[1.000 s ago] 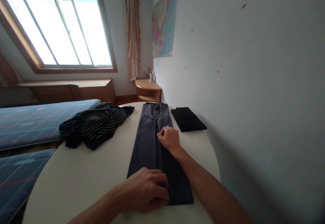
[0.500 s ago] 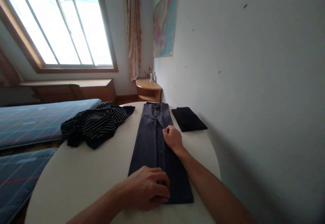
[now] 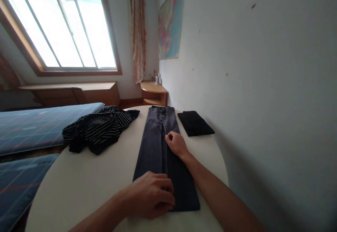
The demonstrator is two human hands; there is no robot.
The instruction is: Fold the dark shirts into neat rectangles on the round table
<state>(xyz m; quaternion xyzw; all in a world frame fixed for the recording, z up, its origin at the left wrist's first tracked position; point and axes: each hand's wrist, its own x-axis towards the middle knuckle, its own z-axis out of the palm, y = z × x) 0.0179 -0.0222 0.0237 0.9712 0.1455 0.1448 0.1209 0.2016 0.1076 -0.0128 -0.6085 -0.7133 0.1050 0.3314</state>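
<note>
A dark grey-blue shirt point(image 3: 151, 147) lies lengthwise on the round white table point(image 3: 86, 183), its two sides folded inward toward the middle. At its far end, white print shows in the gap between the folds. My left hand point(image 3: 155, 195) is closed at the shirt's near end, fingers curled down onto the cloth; its fingertips are partly hidden. Farther up, my right hand point(image 3: 176, 144) pinches the inner edge of the right-hand fold, close to the centre line.
A folded black garment point(image 3: 196, 123) lies right of the shirt, near the white wall point(image 3: 263, 102). To the left is a crumpled black-and-white striped garment point(image 3: 102, 128) at the table's edge. Beds with blue plaid covers point(image 3: 47, 123) stand beyond it. A corner shelf point(image 3: 154, 87) is behind the table.
My right hand has shifted slightly left, drawing the right fold's inner edge toward the centre and narrowing the gap. My left hand has moved only a touch left.
</note>
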